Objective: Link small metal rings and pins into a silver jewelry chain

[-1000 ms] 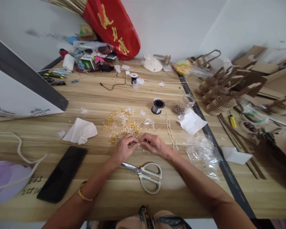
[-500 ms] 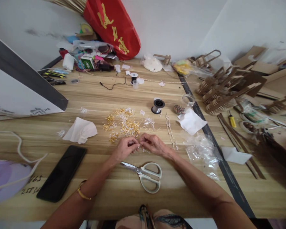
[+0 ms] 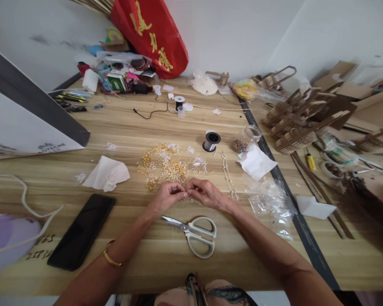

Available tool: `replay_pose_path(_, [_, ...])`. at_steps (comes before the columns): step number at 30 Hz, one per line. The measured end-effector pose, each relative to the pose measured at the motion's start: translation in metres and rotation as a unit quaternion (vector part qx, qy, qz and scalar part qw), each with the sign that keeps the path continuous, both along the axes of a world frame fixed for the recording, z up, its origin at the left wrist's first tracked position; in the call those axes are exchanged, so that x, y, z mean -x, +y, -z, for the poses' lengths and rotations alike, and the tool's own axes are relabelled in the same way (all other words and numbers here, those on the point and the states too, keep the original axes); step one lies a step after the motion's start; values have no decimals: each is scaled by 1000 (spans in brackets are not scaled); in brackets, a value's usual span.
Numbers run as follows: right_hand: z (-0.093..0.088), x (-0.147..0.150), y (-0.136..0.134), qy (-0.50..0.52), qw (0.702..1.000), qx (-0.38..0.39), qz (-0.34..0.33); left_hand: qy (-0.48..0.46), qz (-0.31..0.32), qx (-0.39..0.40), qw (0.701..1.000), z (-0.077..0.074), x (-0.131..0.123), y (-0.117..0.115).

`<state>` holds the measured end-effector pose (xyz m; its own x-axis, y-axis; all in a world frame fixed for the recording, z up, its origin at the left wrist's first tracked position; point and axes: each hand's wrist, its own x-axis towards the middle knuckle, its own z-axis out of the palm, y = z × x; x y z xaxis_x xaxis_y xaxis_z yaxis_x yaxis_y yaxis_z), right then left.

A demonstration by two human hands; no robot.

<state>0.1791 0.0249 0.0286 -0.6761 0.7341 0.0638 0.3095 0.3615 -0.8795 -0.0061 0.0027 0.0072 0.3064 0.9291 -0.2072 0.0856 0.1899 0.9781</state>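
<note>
My left hand (image 3: 170,196) and my right hand (image 3: 204,193) meet fingertip to fingertip over the table, both closed in a pinch. What lies between the fingers is too small to name. Just beyond them spreads a pile of small gold and silver jewelry findings (image 3: 174,171), with thin silver pins (image 3: 199,162) beside it. A beaded chain (image 3: 228,176) lies stretched out to the right of my right hand. Nearer to me, below both hands, rest scissors with pale handles (image 3: 191,231), their blades pointing left.
A black phone (image 3: 81,231) and a crumpled white cloth (image 3: 107,174) lie at left. Behind the pile stands a wire spool (image 3: 211,141). Clear plastic bags (image 3: 272,202), white paper (image 3: 257,162) and small wooden baskets (image 3: 289,131) are at right. A red bag (image 3: 151,38) leans on the wall.
Both hands stay in nearly the same place, fingertips still together. The view has shifted very slightly; nothing on the table has visibly moved.
</note>
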Motion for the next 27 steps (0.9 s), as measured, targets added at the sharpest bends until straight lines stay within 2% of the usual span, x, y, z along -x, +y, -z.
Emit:
replay_pose_path(7, [1, 0, 1, -4, 1000, -10, 6, 22, 19, -28, 999, 1, 2, 1])
replay_pose_path(13, [0, 1, -1, -25, 999, 3, 27, 100, -16, -93, 990, -3, -2, -2])
replay_pose_path(19, [8, 5, -6, 37, 991, 121, 32, 15, -15, -7, 1000, 2, -4, -5])
replay_pose_path(27, [6, 5, -7, 13, 997, 66, 45, -20, -9, 32, 999, 1, 0, 0])
